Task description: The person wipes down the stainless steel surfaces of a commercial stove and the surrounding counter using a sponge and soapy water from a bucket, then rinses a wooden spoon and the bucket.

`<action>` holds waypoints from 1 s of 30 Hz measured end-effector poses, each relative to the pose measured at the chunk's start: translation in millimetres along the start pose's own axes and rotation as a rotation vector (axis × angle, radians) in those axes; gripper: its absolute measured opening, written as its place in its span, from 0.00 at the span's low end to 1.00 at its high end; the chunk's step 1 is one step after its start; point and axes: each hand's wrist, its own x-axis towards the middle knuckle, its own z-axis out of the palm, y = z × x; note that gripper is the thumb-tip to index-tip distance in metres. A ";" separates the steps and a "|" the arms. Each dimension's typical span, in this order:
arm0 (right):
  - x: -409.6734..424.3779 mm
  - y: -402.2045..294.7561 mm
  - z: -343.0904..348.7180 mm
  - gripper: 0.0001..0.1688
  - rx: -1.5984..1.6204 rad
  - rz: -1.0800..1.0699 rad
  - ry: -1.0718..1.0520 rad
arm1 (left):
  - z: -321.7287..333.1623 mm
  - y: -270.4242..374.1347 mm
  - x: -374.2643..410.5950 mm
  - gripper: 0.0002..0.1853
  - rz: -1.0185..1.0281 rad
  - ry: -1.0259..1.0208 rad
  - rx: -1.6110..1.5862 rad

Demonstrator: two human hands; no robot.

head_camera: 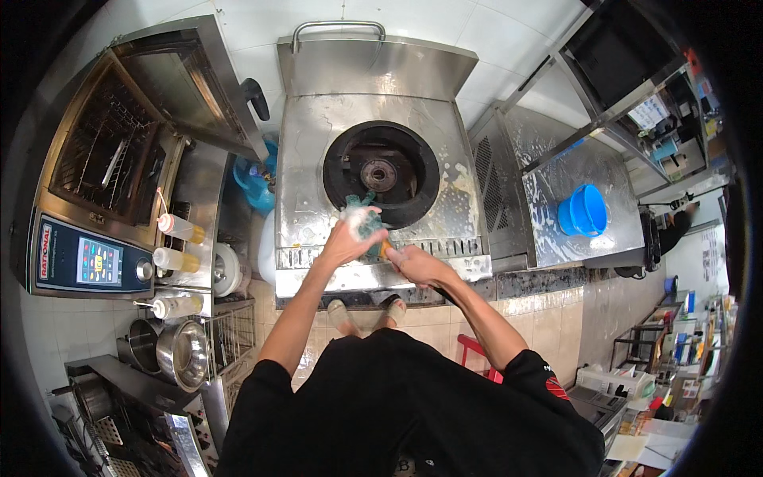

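Observation:
My left hand (350,241) is closed around a green scouring pad (371,224) covered in white suds, just over the front rim of the wok burner. In my right hand (420,266) is a handled tool whose orange-brown part (385,245) shows between the two hands. The pad appears to wrap that tool's far end, so its head is hidden. Beneath both hands lies the front of a stainless steel wok range (304,203). Its black burner ring (424,206) surrounds a dark well with a round metal burner (378,174). Wet patches and pale stains mark the steel top.
On the left stands a Rational combi oven (95,256), its door (179,77) swung open. Squeeze bottles (179,260) and steel bowls (183,356) are near it. A blue bucket (581,211) rests on the sudsy counter (548,238) at right. Behind me is a red stool (468,352).

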 end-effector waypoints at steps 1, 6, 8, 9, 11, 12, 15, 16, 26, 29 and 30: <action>4.1 -4.1 2.7 0.38 -0.063 -0.056 0.029 | 2.9 -4.1 3.1 0.25 -0.101 0.050 -0.003; 17.8 -5.0 34.8 0.37 -0.121 -0.143 0.264 | 11.1 -35.3 32.8 0.24 -0.291 0.207 0.002; 15.4 -8.9 36.2 0.35 -0.231 -0.288 0.338 | 10.9 -60.7 44.7 0.25 -0.286 0.372 -0.054; 16.2 -15.8 38.7 0.34 -0.287 -0.380 0.371 | 0.3 -92.7 46.7 0.25 -0.238 0.498 -0.081; -6.4 -11.1 40.0 0.32 -0.214 -0.284 0.379 | -38.0 -109.1 41.1 0.26 -0.667 0.426 -0.086; -21.7 -6.7 33.0 0.31 -0.198 -0.233 0.378 | -44.4 -112.5 33.0 0.27 -0.691 0.433 -0.098; -16.7 15.3 19.2 0.29 -0.084 -0.139 0.387 | -30.9 -103.4 3.1 0.34 -0.611 0.431 -0.238; -10.2 32.6 20.1 0.31 -0.087 -0.184 0.428 | -29.6 -101.1 -8.5 0.36 -0.558 0.435 -0.296; 65.8 20.5 94.3 0.27 0.148 -0.138 0.229 | 30.2 -29.0 -24.5 0.16 -0.389 0.593 -0.020; 43.0 -20.1 91.6 0.26 0.220 -0.076 0.067 | 12.6 -40.3 -15.1 0.20 -0.320 0.820 0.214; 45.9 -9.0 94.2 0.26 0.202 -0.075 0.095 | 8.7 -42.1 -8.3 0.22 -0.328 0.839 0.091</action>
